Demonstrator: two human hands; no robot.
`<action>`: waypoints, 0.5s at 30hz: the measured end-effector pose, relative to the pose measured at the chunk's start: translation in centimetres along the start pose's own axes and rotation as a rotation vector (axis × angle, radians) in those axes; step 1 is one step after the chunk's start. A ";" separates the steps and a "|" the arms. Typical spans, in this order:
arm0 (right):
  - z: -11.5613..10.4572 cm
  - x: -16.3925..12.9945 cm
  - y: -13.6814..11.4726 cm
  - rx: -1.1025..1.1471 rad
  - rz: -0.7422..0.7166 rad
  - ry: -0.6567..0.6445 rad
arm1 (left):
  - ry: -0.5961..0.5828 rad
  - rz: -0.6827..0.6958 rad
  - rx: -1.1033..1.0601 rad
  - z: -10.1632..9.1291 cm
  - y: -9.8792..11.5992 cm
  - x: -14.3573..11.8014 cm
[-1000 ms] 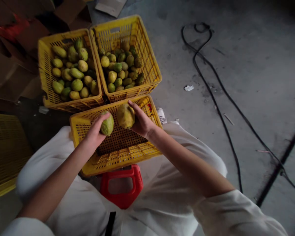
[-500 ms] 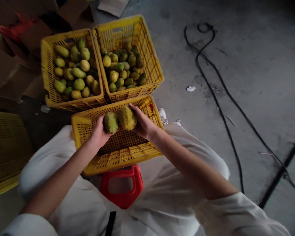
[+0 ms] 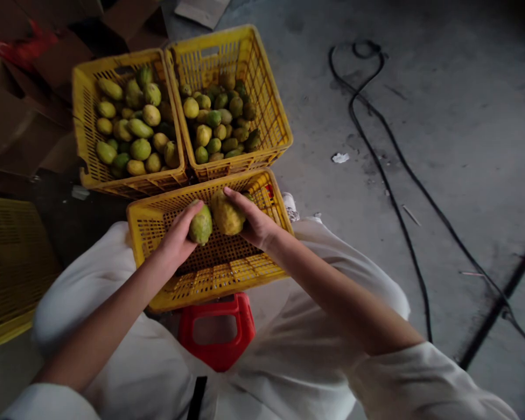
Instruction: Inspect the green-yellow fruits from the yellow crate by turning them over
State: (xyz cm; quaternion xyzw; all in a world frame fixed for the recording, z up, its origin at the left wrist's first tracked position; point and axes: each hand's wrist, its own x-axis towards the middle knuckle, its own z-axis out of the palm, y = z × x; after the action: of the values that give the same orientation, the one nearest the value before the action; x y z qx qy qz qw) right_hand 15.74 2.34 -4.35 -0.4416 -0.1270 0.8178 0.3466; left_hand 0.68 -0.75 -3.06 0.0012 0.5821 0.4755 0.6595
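Observation:
In the head view, my left hand (image 3: 182, 233) is closed around a smaller, oval yellow-green fruit (image 3: 200, 225), its thumb across the top. My right hand (image 3: 252, 220) grips a larger, lumpy yellow fruit (image 3: 227, 214) with green-brown tinges, thumb over its upper side. Part of something greenish shows behind the right thumb; I cannot make out whether it is another fruit. Both hands hover side by side over a yellow slatted crate (image 3: 210, 287) between my knees, the two fruits a small gap apart.
Beyond it, two yellow crates, left (image 3: 129, 185) and right (image 3: 240, 165), hold many similar fruits. A red plastic piece with a handle opening (image 3: 217, 363) is between my legs. Another yellow crate (image 3: 15, 262) stands at left, cardboard boxes (image 3: 9, 134) behind. A black cable (image 3: 378, 153) lies on the floor.
My left hand has turned, bringing its thumb over the smaller fruit, which tilts and sits slightly lower and to the right. The larger fruit has rolled a little in my right hand.

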 end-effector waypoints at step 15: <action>-0.5 0.6 0.3 -0.028 -0.011 0.022 | 0.110 -0.174 -0.104 0.6 0.3 0.1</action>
State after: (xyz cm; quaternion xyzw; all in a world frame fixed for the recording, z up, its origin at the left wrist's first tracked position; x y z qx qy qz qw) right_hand 15.81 2.48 -5.14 -0.4545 -0.1371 0.8091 0.3464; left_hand 0.92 -0.22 -2.79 -0.1099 0.5899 0.4454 0.6644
